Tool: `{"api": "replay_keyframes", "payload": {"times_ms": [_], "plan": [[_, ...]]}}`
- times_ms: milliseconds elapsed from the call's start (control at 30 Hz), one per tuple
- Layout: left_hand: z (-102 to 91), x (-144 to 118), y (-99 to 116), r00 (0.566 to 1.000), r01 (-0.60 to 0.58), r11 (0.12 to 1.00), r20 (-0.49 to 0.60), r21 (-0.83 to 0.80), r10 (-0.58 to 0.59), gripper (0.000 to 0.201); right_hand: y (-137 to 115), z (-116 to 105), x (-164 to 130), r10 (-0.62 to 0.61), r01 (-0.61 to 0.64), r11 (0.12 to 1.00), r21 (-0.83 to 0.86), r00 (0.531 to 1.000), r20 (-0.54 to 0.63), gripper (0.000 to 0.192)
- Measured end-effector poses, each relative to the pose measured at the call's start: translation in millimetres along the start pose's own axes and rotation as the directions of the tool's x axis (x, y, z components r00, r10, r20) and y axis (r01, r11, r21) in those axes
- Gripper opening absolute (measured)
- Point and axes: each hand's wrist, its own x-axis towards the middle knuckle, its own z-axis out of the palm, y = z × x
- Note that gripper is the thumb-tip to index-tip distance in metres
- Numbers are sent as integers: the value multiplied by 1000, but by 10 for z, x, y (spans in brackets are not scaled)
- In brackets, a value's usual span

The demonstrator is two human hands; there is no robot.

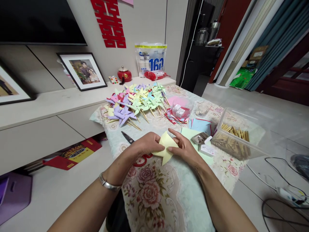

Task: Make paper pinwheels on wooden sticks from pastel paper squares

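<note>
Over the floral tablecloth point(154, 193), both hands' fingers pinch shut on the yellow paper point(166, 145), right forefinger extended.

"162" on white bag point(150, 58); red double-happiness sign point(109, 22)

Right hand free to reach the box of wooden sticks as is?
Probably not: the right hand is pinching the yellow paper with the left hand. The box lies open, nothing between.
</note>
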Motion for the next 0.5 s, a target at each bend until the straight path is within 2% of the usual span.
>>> {"api": "replay_keyframes", "payload": {"times_ms": [200,500], "plan": [[3,112,-1,998,-65,966,39,252,57,3,38,-1,3,-10,11,999,-44,1000,17,89],[46,168,-18,998,-65,964,16,257,63,6,117,-30,31,-100,75,947,-312,993,-66,83]]}}
